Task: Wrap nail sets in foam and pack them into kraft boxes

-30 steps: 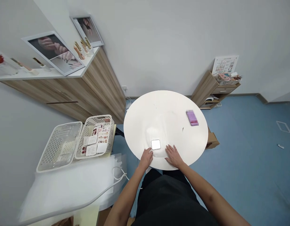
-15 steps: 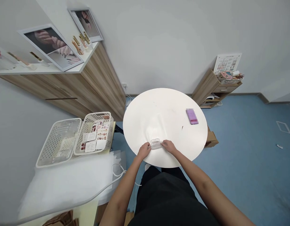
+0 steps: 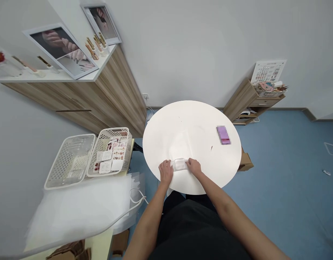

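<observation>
A small flat plastic pack (image 3: 179,164), clear at the rim with a whitish, see-through middle, lies near the front edge of the round white table (image 3: 166,122). At its left end is my left hand (image 3: 166,172), fingers stretched out and laid on the tabletop, the thumb side touching the pack's edge. My right hand (image 3: 194,166) pinches the pack's right end between thumb and curled fingers. What is inside the pack cannot be made out now.
On the table's right side lies a purple, blurred-out rectangular object (image 3: 223,135). Left of the table stand a white basket of cards and packets (image 3: 90,169) and another basket with clear plastic pieces (image 3: 48,180). White sheets (image 3: 85,206) and a cable (image 3: 120,217) lie in front of them.
The pack showed several small round shapes before; now its face looks plain and whitish. My left hand has gone from a pinch to fingers laid out flat. The right keeps its pinch.
</observation>
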Motion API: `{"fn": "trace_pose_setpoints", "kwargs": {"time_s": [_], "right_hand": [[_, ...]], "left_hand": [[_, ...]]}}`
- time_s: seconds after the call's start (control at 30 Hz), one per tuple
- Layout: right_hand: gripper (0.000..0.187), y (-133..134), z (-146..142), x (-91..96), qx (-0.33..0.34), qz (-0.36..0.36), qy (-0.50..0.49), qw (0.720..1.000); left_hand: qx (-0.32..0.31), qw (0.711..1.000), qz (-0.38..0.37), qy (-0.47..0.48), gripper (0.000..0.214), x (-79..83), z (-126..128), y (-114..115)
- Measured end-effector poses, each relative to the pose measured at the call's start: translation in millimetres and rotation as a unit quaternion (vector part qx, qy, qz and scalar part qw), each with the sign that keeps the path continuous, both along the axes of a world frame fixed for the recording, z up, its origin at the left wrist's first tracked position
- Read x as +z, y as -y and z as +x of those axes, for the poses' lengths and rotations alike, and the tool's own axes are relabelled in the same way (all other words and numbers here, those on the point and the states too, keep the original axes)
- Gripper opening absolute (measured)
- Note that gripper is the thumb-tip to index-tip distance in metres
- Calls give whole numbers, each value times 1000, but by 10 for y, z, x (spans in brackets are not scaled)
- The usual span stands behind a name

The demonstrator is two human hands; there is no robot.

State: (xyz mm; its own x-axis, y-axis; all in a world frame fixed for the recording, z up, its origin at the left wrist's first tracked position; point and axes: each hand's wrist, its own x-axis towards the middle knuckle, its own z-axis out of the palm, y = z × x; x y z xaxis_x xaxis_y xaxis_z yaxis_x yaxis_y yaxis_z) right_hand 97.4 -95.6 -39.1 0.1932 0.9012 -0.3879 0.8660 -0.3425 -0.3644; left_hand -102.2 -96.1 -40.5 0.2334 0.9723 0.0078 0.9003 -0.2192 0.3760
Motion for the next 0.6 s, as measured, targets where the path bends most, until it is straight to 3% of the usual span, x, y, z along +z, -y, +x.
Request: {"fn": "trace_pose_setpoints", "kwargs": {"time_s": [0.1,0.17,0.23,0.33,0.47,0.53,0.6], "right_hand": [[21,-9,1,-23,-3,-6,-8,1000],[22,-12,3,-21,5,-10,-12,1000],[18,-1,7,-1,17,3,-3,1000],[17,46,23,54,51,103,36,993],[39,124,56,88,214,223,23,951],[47,142,60,56,297,228,5,927],[53,141,51,0,333,217,10,918]], "left_hand": [[-148,989,10,-9,50,-15,76,164],[-205,979,1,-20,60,-46,119,236],[-203,979,-5,-37,66,-88,143,260],[-185,982,-7,-50,67,-158,139,220],[-191,981,-9,-36,64,-229,109,107],[-196,980,-7,-23,63,-245,103,46],[-205,979,-3,-10,61,-243,103,-13]]}}
